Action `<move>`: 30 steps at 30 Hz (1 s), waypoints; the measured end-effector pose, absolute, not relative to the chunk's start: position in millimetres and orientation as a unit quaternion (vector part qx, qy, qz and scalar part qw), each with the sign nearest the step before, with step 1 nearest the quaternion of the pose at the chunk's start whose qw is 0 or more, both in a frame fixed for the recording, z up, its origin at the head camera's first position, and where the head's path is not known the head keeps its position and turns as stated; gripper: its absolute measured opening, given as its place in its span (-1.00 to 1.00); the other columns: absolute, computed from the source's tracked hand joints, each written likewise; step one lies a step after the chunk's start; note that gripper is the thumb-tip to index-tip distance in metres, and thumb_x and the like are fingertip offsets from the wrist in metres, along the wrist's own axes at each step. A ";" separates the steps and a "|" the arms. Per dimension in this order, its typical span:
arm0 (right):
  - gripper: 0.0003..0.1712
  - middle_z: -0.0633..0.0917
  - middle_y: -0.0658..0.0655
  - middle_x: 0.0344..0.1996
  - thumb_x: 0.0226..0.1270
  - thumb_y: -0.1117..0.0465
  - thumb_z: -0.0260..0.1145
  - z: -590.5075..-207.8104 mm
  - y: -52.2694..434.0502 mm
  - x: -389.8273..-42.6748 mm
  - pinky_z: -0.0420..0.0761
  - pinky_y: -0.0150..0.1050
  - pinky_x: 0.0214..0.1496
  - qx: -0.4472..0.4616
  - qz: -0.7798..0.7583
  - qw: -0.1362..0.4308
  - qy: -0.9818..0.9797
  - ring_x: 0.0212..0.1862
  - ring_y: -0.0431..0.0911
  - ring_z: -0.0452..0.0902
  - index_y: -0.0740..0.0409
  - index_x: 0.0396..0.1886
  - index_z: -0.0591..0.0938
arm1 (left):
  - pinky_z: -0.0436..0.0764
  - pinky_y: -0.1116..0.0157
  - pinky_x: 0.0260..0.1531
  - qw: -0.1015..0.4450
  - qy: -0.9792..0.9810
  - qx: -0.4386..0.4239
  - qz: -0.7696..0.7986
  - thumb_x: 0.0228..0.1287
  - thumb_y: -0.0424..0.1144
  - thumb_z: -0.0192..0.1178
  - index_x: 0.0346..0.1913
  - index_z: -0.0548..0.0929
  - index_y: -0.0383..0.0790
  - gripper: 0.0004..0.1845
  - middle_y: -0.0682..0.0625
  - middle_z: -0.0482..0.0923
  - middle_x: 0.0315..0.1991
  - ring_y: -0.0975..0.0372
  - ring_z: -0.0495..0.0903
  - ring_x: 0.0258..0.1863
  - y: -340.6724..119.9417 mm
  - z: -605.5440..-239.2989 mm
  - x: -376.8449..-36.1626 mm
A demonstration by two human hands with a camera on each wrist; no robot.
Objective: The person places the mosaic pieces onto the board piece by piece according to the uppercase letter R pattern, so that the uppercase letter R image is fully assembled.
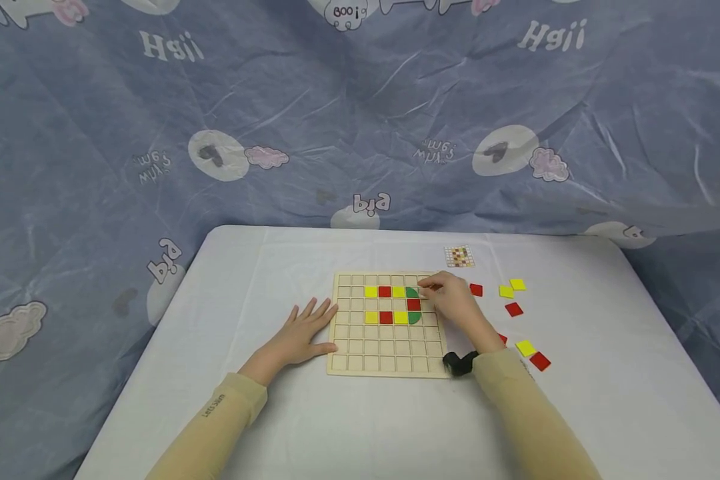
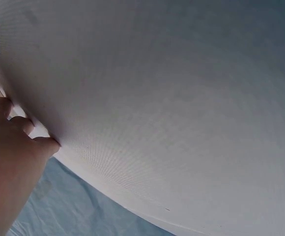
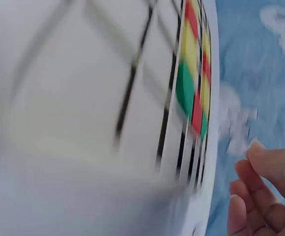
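Note:
A wooden grid board (image 1: pixel 360 347) lies on the white table. Two rows of yellow and red square tiles (image 1: pixel 385 291) sit in its upper cells. Each row ends on the right in a green rounded tile (image 1: pixel 415 317), with a red tile (image 1: pixel 413 305) between those ends. My left hand (image 1: pixel 300 337) rests flat beside the board, fingers spread, fingertips at its left edge. Over the upper right of the board is my right hand (image 1: pixel 453 300), fingertips close to the upper green tile (image 1: pixel 412 293). In the right wrist view its thumb and fingers (image 3: pixel 268 204) curl loosely with no tile visible between them.
Loose red and yellow tiles (image 1: pixel 525 348) lie scattered right of the board, some partly behind the right forearm. A small pattern card (image 1: pixel 459 256) is beyond the board's far right corner. Something black (image 1: pixel 459 363) sits by the right wrist. A printed blue cloth (image 1: pixel 366 120) hangs behind the table.

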State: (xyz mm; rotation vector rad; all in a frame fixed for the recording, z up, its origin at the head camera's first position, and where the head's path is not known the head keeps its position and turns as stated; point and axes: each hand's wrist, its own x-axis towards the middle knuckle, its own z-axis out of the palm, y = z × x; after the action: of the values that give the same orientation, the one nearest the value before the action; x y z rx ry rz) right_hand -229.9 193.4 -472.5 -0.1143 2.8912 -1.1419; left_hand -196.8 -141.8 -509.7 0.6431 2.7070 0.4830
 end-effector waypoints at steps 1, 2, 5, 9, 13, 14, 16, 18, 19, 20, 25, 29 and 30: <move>-0.73 0.67 0.23 0.03 0.37 0.22 0.31 -473.3 202.8 -232.1 0.64 -0.02 -0.03 -0.021 -0.367 0.012 0.930 -0.02 0.12 0.61 0.19 0.01 0.72 | -0.29 -0.16 0.52 0.157 0.946 0.225 0.170 0.27 0.29 0.16 0.59 -0.01 0.06 -0.05 0.02 -0.14 0.61 -0.01 -0.26 0.60 -142.3 -509.6 -196.8; -0.72 0.66 0.25 0.04 0.38 0.22 0.30 -474.4 212.1 -234.2 0.63 -0.01 -0.02 -0.008 -0.366 0.007 0.931 0.00 0.13 0.60 0.21 0.02 0.72 | -0.29 -0.16 0.52 0.157 0.946 0.225 0.170 0.27 0.29 0.15 0.58 -0.01 0.06 -0.05 0.02 -0.14 0.61 -0.01 -0.26 0.60 -142.6 -509.9 -196.9; -0.72 0.64 0.32 0.03 0.39 0.24 0.28 -480.4 237.2 -239.0 0.61 0.02 0.00 0.028 -0.354 -0.016 0.935 0.00 0.16 0.58 0.25 0.01 0.71 | -0.28 -0.18 0.52 0.157 0.946 0.226 0.173 0.27 0.27 0.16 0.58 0.01 0.04 -0.06 0.01 -0.12 0.60 -0.02 -0.25 0.60 -142.5 -510.2 -196.7; -0.68 0.61 0.38 0.03 0.37 0.24 0.26 -490.1 260.7 -241.3 0.58 0.06 0.06 0.081 -0.332 -0.026 0.939 0.02 0.19 0.54 0.30 0.05 0.68 | -0.27 -0.18 0.51 0.157 0.945 0.228 0.173 0.28 0.27 0.16 0.58 0.03 0.02 -0.07 -0.01 -0.11 0.60 -0.03 -0.24 0.60 -141.3 -510.4 -195.8; -0.60 0.58 0.40 0.05 0.37 0.25 0.27 -494.1 270.1 -240.9 0.55 0.07 0.09 0.124 -0.321 0.001 0.939 0.02 0.19 0.49 0.36 0.14 0.61 | -0.26 -0.19 0.51 0.155 0.945 0.230 0.173 0.28 0.26 0.15 0.58 0.04 0.02 -0.08 -0.01 -0.10 0.60 -0.04 -0.24 0.60 -140.7 -510.5 -195.4; -0.59 0.58 0.40 0.05 0.36 0.26 0.28 -494.4 271.2 -240.7 0.55 0.06 0.08 0.129 -0.318 0.006 0.939 0.01 0.19 0.48 0.36 0.15 0.60 | -0.26 -0.19 0.51 0.155 0.945 0.230 0.172 0.28 0.26 0.15 0.58 0.04 0.02 -0.08 -0.01 -0.10 0.60 -0.04 -0.24 0.60 -140.7 -510.5 -195.3; -0.60 0.59 0.39 0.02 0.35 0.26 0.30 -494.5 272.5 -240.6 0.55 0.04 0.04 0.135 -0.316 0.014 0.939 -0.04 0.16 0.48 0.37 0.12 0.61 | -0.26 -0.19 0.51 0.154 0.946 0.230 0.172 0.28 0.27 0.15 0.58 0.04 0.02 -0.08 -0.01 -0.10 0.60 -0.04 -0.23 0.60 -140.7 -510.3 -195.3; -0.62 0.59 0.39 -0.04 0.33 0.26 0.33 -493.7 273.1 -240.3 0.55 0.01 -0.01 0.137 -0.314 0.017 0.939 -0.09 0.15 0.47 0.38 0.08 0.62 | -0.26 -0.18 0.52 0.154 0.946 0.229 0.171 0.28 0.27 0.15 0.58 0.04 0.02 -0.08 -0.01 -0.10 0.60 -0.04 -0.24 0.60 -140.8 -510.5 -195.6; -0.63 0.60 0.39 -0.06 0.33 0.26 0.34 -493.5 273.4 -240.2 0.55 -0.01 -0.03 0.138 -0.314 0.019 0.939 -0.11 0.14 0.48 0.38 0.06 0.63 | -0.26 -0.18 0.52 0.154 0.946 0.228 0.171 0.28 0.27 0.15 0.58 0.04 0.03 -0.08 -0.01 -0.10 0.60 -0.03 -0.24 0.60 -140.8 -510.6 -195.8; -0.63 0.62 0.38 -0.08 0.31 0.25 0.35 -492.9 273.2 -239.8 0.55 -0.03 -0.06 0.138 -0.313 0.019 0.939 -0.13 0.14 0.50 0.39 0.04 0.63 | -0.26 -0.18 0.52 0.153 0.946 0.228 0.171 0.28 0.27 0.15 0.58 0.04 0.03 -0.08 0.00 -0.10 0.60 -0.03 -0.24 0.60 -140.8 -510.4 -195.9; -0.63 0.63 0.35 -0.17 0.27 0.24 0.40 -491.5 272.7 -236.9 0.54 -0.09 -0.13 0.142 -0.317 0.018 0.938 -0.19 0.11 0.52 0.38 -0.01 0.60 | -0.26 -0.18 0.52 0.151 0.946 0.228 0.172 0.27 0.28 0.16 0.58 0.04 0.03 -0.08 0.00 -0.10 0.60 -0.03 -0.23 0.60 -141.4 -510.0 -196.4; -0.61 0.64 0.32 -0.16 0.23 0.21 0.43 -491.7 271.0 -234.4 0.54 -0.11 -0.15 0.148 -0.326 0.008 0.934 -0.18 0.11 0.53 0.34 -0.03 0.58 | -0.25 -0.18 0.52 0.150 0.946 0.229 0.171 0.27 0.28 0.16 0.58 0.04 0.03 -0.07 0.00 -0.10 0.60 -0.03 -0.23 0.60 -142.0 -510.3 -196.8; -0.60 0.64 0.33 -0.16 0.23 0.21 0.44 -491.4 269.8 -233.8 0.55 -0.11 -0.15 0.148 -0.333 0.003 0.931 -0.17 0.11 0.54 0.33 -0.03 0.59 | -0.25 -0.18 0.52 0.150 0.947 0.229 0.170 0.27 0.28 0.15 0.58 0.04 0.03 -0.07 0.00 -0.10 0.60 -0.03 -0.23 0.60 -142.1 -510.4 -196.9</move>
State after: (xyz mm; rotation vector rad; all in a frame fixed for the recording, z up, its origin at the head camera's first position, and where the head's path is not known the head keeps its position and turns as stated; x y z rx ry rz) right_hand -233.8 269.8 -491.4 0.4626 2.9208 -1.0447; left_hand -196.9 -142.1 -510.4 0.6581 2.7190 0.4893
